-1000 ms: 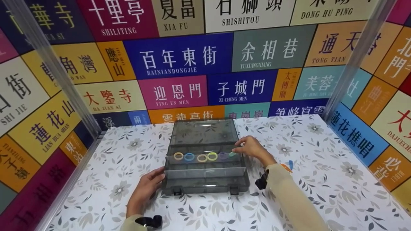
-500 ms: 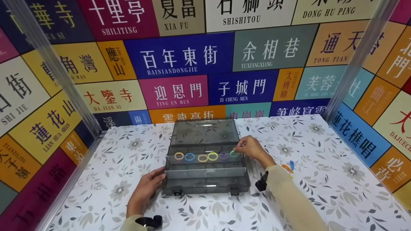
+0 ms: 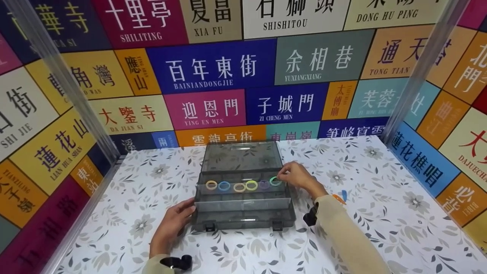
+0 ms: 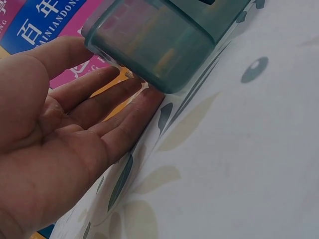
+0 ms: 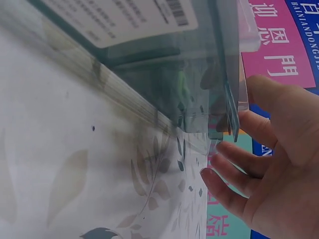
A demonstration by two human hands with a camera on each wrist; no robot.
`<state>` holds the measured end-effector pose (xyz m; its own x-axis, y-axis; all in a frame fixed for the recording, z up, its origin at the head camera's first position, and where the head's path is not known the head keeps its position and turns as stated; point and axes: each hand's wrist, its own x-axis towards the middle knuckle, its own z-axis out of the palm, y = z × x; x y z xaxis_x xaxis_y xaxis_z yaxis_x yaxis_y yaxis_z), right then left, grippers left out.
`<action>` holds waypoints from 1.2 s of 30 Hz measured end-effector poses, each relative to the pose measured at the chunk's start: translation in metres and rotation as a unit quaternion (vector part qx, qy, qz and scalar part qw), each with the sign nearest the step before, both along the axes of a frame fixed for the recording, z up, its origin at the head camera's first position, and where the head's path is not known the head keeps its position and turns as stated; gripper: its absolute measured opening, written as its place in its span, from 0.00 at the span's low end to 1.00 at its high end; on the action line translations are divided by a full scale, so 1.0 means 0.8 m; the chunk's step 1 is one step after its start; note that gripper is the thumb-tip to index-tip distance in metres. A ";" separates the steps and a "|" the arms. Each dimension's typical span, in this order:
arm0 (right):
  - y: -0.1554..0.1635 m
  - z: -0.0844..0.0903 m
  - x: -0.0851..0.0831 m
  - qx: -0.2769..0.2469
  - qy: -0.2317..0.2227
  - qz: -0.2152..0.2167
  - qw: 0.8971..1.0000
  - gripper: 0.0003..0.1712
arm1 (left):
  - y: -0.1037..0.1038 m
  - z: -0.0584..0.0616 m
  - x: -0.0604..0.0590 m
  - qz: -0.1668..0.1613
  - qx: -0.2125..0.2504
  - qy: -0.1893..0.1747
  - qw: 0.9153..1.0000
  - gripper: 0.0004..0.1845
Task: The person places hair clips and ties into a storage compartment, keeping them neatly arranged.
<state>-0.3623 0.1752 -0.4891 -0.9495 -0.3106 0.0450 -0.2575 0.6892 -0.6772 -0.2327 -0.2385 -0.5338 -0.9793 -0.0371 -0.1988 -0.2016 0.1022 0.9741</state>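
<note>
A smoky clear plastic organizer box (image 3: 245, 224) lies with its lid (image 3: 242, 158) raised at the back. Along its rear row sit several coloured hair ties, among them a cream one (image 3: 211, 185), a blue one (image 3: 224, 185), a yellow one (image 3: 252, 185) and a purple one (image 3: 264, 185). At the row's right end my right hand (image 3: 299, 176) pinches a green hair tie (image 3: 274, 181) by its right side. My left hand (image 3: 173, 220) touches the box's left side, thumb (image 4: 70, 50) at the upper corner and fingers extended lower down.
Right of the box, beside my right sleeve, a blue piece (image 3: 344, 195) and an orange piece (image 3: 338, 199) lie on the floral tablecloth (image 3: 384, 228). Two dividers run across the box. A printed wall stands behind, with clear posts (image 3: 412, 72) at the table's back corners.
The green hair tie, bunched flat at the fingertips a second ago, now shows as a round loop. My right fingers have shifted slightly; the left hand stays where it was.
</note>
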 end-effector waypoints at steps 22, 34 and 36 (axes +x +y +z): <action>0.056 0.034 0.060 -0.062 0.022 -0.011 0.998 0.17 | 0.001 -0.001 -0.002 0.002 -0.017 -0.005 1.000 0.26; 0.099 0.018 0.085 -0.056 0.036 -0.022 0.998 0.17 | 0.001 -0.002 -0.004 0.005 -0.006 -0.009 1.000 0.25; 0.105 0.014 0.088 -0.051 0.038 -0.023 0.998 0.17 | 0.002 -0.001 -0.003 0.004 -0.007 -0.011 1.000 0.26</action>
<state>-0.2923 0.2592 -0.4779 -0.9555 -0.2564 0.1460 -0.2799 0.6308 -0.7237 -0.2354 -0.2370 -0.5344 -0.9744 -0.0478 -0.2198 -0.2240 0.1134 0.9680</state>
